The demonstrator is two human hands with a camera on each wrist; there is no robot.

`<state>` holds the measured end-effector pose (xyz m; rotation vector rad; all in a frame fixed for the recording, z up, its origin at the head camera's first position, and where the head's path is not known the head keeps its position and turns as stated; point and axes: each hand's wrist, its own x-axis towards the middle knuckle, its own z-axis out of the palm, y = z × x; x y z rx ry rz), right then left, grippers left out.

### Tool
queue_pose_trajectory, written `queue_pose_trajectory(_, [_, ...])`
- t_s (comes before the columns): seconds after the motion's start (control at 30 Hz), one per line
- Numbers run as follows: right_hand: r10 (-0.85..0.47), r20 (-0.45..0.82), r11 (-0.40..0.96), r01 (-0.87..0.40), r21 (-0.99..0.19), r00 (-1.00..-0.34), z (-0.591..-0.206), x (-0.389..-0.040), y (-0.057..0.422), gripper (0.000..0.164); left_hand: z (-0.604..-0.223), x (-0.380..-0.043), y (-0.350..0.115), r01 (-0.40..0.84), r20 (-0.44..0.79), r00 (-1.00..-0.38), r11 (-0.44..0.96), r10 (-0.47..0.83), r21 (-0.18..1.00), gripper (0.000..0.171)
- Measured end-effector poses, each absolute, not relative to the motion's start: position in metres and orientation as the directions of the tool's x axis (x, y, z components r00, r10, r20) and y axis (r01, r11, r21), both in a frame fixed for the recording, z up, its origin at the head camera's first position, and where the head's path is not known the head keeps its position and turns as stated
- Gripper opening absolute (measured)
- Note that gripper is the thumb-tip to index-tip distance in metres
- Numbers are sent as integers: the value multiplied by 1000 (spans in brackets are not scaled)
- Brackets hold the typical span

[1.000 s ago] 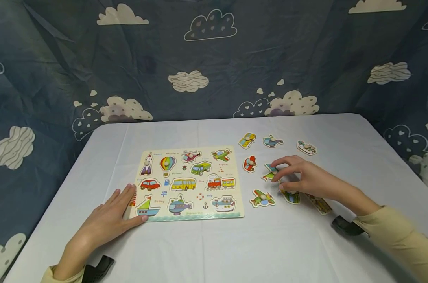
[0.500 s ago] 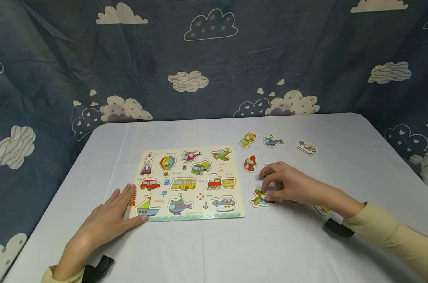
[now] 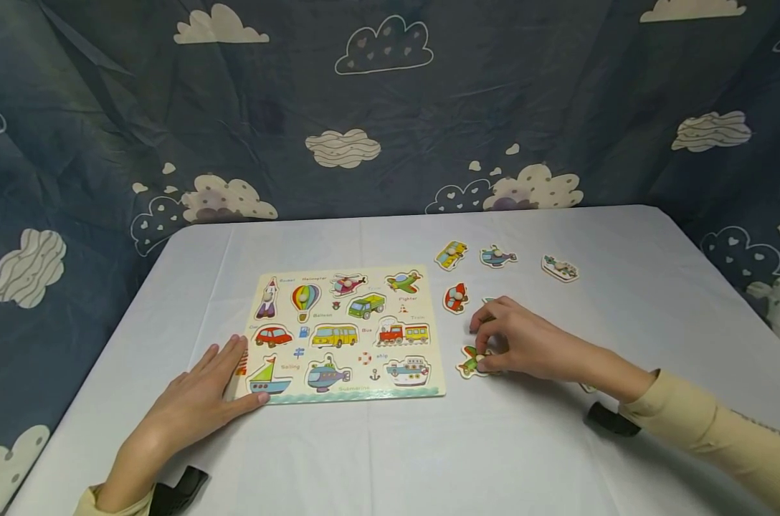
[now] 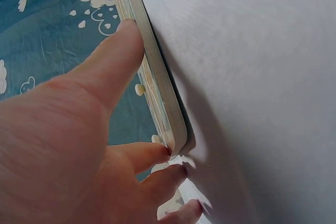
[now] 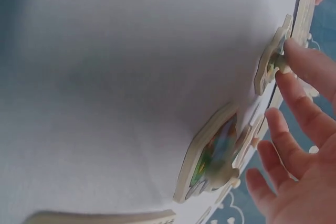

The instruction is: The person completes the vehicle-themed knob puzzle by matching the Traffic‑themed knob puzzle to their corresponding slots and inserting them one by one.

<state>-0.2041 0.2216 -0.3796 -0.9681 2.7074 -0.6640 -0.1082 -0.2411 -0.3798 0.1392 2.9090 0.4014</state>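
The right hand (image 3: 525,342) had been brought left and down to the plane piece (image 3: 467,363), right of and below the frame's centre, and its knob (image 5: 282,63) was pinched. One loose piece was thereby secured, seemingly unlifted from the bench (image 3: 403,459); the puzzle board (image 3: 360,380) was touched at lower left by the left hand (image 3: 190,398), fingers outstretched.

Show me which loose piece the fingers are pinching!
The green airplane piece beside the puzzle board: the right hand pinches its knob, while the red car piece and yellow bus piece lie untouched.
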Motion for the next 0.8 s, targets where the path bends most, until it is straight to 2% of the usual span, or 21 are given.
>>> queue_pose_trajectory(0.5, [-730,88,575,-679,-457,-677,-366,-210,216,22,-380,-109,-242,66,-188,-975,959,121,277,110])
queue_pose_trajectory(0.8, [-747,76,564,-690,-454,-661,-367,-226,206,25,-379,-108,-241,62,-187,-975,955,119,289,109])
